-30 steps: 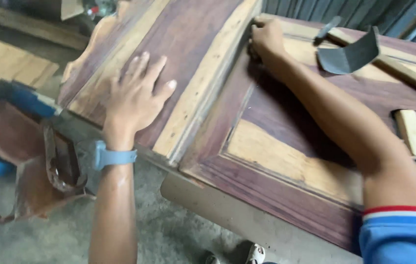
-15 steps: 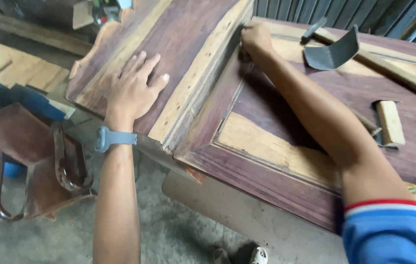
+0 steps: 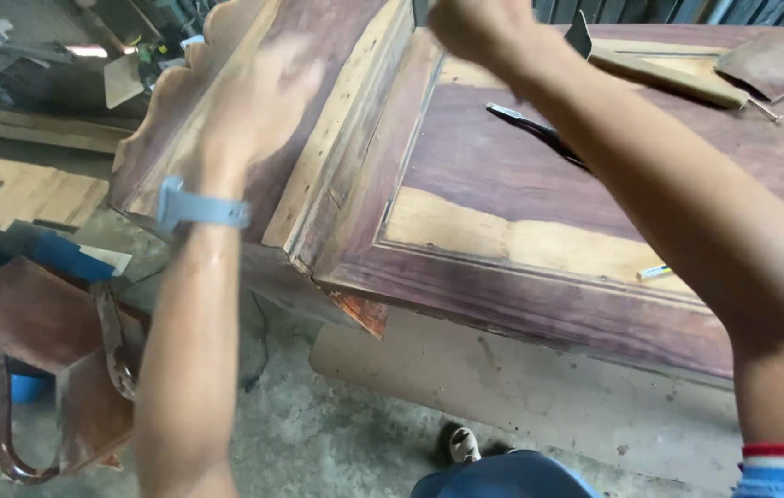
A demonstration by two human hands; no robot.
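My left hand (image 3: 263, 101), blurred, lies flat with fingers apart on a tilted reddish wood panel with a scalloped edge (image 3: 336, 55). A pale blue watch (image 3: 198, 207) is on that wrist. My right hand (image 3: 479, 28) is curled at the top of the frame, where the tilted panel's pale edge meets a flat framed door panel (image 3: 595, 184). Something small and dark shows beside its fingers; whether the hand grips it is unclear. My right forearm crosses over the flat panel.
On the flat panel lie a dark pliers-like tool (image 3: 539, 134), a wooden-handled tool (image 3: 668, 78), a brown sheet (image 3: 774, 55) and a pencil (image 3: 654, 272). A curved brown wooden piece (image 3: 41, 323) stands on the concrete floor at left. A sandalled foot (image 3: 461, 443) shows below.
The view has shifted, so the panels sit higher and closer. My right hand has moved up along the joint to the frame's top edge. My left hand is now blurred, still on the tilted panel.
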